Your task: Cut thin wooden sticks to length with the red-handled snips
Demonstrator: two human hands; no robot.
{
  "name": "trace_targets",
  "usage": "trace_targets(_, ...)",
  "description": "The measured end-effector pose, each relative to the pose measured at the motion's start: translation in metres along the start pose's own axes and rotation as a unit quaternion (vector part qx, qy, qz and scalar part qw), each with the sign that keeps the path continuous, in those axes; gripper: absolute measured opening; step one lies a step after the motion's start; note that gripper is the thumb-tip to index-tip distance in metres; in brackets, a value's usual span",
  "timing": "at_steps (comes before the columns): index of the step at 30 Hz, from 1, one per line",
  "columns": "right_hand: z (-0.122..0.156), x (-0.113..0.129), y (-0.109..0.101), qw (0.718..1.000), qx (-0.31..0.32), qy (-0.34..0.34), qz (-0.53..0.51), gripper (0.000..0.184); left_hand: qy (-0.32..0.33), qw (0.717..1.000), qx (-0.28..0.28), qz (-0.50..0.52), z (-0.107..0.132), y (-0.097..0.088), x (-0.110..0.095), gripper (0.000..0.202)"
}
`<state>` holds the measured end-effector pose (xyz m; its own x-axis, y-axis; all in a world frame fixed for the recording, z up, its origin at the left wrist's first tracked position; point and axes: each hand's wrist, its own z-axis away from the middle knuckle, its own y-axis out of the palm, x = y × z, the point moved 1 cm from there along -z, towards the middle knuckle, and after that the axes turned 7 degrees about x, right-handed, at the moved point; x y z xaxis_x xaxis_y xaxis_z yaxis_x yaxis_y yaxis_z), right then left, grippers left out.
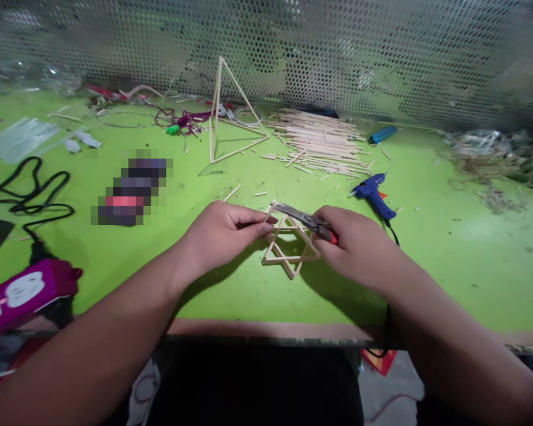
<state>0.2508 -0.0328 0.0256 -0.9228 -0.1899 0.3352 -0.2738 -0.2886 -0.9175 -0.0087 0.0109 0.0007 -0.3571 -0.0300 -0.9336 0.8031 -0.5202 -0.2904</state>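
A small star-shaped frame of thin wooden sticks [290, 251] rests on the green table [448, 260], just in front of me. My left hand [222, 234] pinches its upper left edge between thumb and fingers. My right hand [357, 245] is closed round the red handles of metal cutting pliers [304, 218]. The pliers' jaws lie across the top of the frame, pointing left toward my left fingertips.
A blue glue gun [373, 194] lies right of the frame, its black cord running past my right wrist. Behind are a pile of wooden sticks [322, 142], a tall stick pyramid [231, 112], and a blue lighter [382, 135]. At left are a pink power strip [24, 293] and black cables [26, 198].
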Motion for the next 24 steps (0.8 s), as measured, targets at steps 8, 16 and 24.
trace_targets(8,0.000,0.007,0.000,0.999,-0.023,0.044,0.017,0.023,0.007,1.000,0.015,0.022,0.003,0.002,-0.003,0.022)
trace_targets(16,-0.002,0.011,0.000,0.996,-0.013,0.079,0.025,0.025,-0.005,0.999,0.020,0.044,0.005,0.003,-0.003,0.017)
trace_targets(24,-0.002,0.011,-0.002,0.994,0.010,0.102,0.026,0.027,-0.019,0.997,0.036,0.066,0.004,0.004,0.001,0.021)
